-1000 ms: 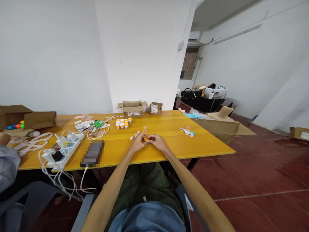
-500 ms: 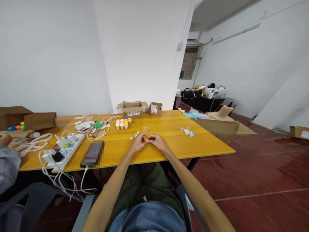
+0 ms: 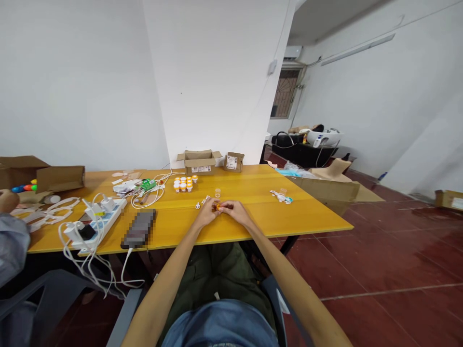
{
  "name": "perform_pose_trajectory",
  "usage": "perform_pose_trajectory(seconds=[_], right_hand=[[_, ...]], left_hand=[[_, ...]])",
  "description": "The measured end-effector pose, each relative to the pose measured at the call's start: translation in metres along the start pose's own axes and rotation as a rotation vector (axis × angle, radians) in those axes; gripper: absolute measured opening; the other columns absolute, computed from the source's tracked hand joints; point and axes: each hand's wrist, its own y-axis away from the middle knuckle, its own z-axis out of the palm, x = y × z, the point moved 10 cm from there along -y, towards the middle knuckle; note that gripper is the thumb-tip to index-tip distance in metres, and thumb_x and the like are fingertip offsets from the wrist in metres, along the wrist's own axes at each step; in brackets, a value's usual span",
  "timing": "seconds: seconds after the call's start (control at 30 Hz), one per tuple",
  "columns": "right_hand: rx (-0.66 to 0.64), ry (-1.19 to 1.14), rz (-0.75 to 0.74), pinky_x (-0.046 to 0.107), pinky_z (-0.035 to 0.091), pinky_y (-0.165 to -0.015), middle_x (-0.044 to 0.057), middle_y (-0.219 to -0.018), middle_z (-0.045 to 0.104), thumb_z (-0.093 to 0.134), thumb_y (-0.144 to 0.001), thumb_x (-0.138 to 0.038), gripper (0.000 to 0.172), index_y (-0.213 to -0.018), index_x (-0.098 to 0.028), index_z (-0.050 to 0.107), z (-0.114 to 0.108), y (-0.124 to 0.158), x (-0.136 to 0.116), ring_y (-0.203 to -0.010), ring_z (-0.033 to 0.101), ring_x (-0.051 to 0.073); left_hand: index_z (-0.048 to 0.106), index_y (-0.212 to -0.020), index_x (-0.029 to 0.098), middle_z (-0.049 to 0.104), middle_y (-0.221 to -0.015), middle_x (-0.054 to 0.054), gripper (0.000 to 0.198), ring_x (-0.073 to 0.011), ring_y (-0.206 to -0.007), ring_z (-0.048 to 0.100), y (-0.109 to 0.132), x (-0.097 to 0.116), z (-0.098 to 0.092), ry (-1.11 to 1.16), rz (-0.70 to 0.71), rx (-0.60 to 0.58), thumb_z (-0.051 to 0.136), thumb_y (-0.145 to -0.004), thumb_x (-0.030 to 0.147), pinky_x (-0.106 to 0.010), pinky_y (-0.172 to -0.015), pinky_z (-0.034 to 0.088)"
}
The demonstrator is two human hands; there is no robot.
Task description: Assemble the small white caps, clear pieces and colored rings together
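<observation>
Both hands meet above the table near its front edge, fingers curled around a small orange round piece (image 3: 218, 207). My left hand (image 3: 207, 213) grips it from the left, and my right hand (image 3: 235, 211) pinches it from the other side. Fingers hide most of the piece, so its exact kind is unclear. Just beyond the hands stands a small clear plastic cup (image 3: 217, 193). Small white pieces with dark marks (image 3: 202, 202) lie beside my left hand. Farther back on the left, several small white containers with orange-rimmed tops (image 3: 183, 185) stand in a cluster.
On the wooden table (image 3: 304, 214) are a phone (image 3: 139, 229), a power strip (image 3: 103, 224) with tangled cables, and white-blue scraps (image 3: 282, 196). An open carton (image 3: 198, 164) and a smaller box (image 3: 234, 162) stand by the wall. Another person's sleeve (image 3: 12, 246) shows at left.
My hands stay together around the orange piece, with only slight finger movement. At the far left, the other person's hand has come further into view.
</observation>
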Motion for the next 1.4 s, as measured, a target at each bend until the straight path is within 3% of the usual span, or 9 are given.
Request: perform_pose_trajectory(seconds=[1.4], right_hand=[[-0.009, 0.140, -0.071, 0.034, 0.055, -0.080, 0.005, -0.088, 0.078, 0.061, -0.085, -0.038, 0.023, -0.089, -0.022, 0.077, -0.001, 0.002, -0.011, -0.083, 0.071, 0.022]], left_hand=[[0.068, -0.099, 0.020, 0.067, -0.104, -0.004, 0.030, -0.0150, -0.083, 0.067, -0.001, 0.000, -0.001, 0.016, -0.055, 0.000, 0.076, -0.072, 0.012, -0.032, -0.081, 0.059]])
